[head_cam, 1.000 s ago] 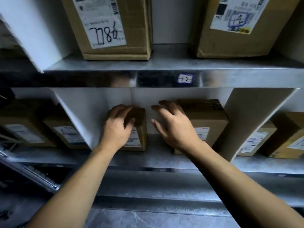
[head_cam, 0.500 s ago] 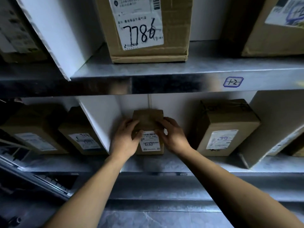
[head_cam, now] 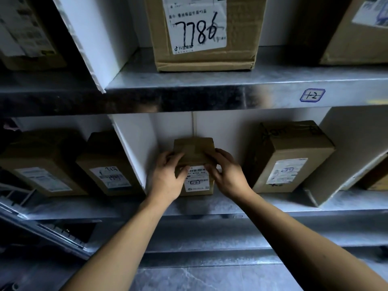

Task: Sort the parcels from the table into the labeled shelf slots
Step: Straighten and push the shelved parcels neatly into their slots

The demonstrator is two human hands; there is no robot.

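Note:
A small brown cardboard parcel [head_cam: 194, 151] with a white shipping label stands in the middle slot of the lower metal shelf [head_cam: 210, 204], close to the white divider [head_cam: 134, 150] on its left. My left hand [head_cam: 168, 175] grips its left side, thumb on the front. My right hand [head_cam: 227, 175] grips its right side, fingers curled over the top edge. A sticker marked "1-2" [head_cam: 312, 95] sits on the front edge of the upper shelf, above and to the right.
A bigger brown parcel [head_cam: 287, 156] stands in the same slot to the right. Two more parcels [head_cam: 109, 164] [head_cam: 42, 162] fill the slot to the left. On the upper shelf stands a large box marked 7786 [head_cam: 201, 32]. A slanted white divider [head_cam: 344, 152] closes the slot's right side.
My right hand came off the bigger parcel and joined my left hand on the small parcel. The small parcel now stands straighter with its label facing me. The view shifted left.

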